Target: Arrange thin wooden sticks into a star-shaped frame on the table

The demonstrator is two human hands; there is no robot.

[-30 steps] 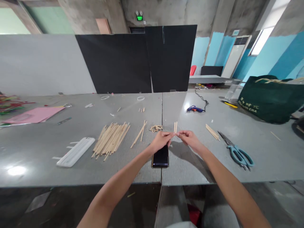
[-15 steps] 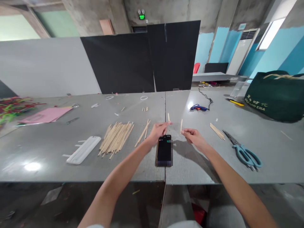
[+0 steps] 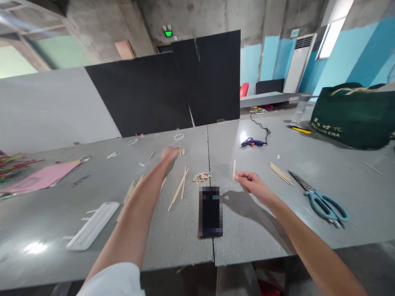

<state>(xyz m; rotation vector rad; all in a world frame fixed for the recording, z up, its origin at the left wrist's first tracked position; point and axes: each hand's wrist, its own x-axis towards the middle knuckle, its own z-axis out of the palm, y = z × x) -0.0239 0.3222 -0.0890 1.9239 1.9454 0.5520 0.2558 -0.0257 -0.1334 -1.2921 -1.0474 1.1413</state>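
Note:
Near the far side of the grey table, my left hand (image 3: 169,153) is stretched out with its fingers closed on a short wooden stick (image 3: 180,151). A few other short stick pieces (image 3: 184,151) lie right beside its fingertips. My right hand (image 3: 249,181) pinches another short wooden stick (image 3: 234,167), which points up and away from me. Between the hands, a small star-patterned figure of thin sticks (image 3: 201,177) lies flat behind a phone (image 3: 210,211). Longer sticks (image 3: 179,189) lie left of the phone. My left forearm covers much of the bigger stick pile (image 3: 131,190).
Right of my right hand lie several sticks (image 3: 280,174) and blue-handled scissors (image 3: 319,201). Farther back are a blue glue gun (image 3: 253,142) with its cord, a yellow cutter (image 3: 300,130) and a green bag (image 3: 348,117). A white power strip (image 3: 92,226) and pink sheets (image 3: 43,176) are left.
My left hand has moved from behind the phone to the far left, beside the short sticks, uncovering the star-patterned figure. My right hand still holds its stick. The view has shifted and tilted.

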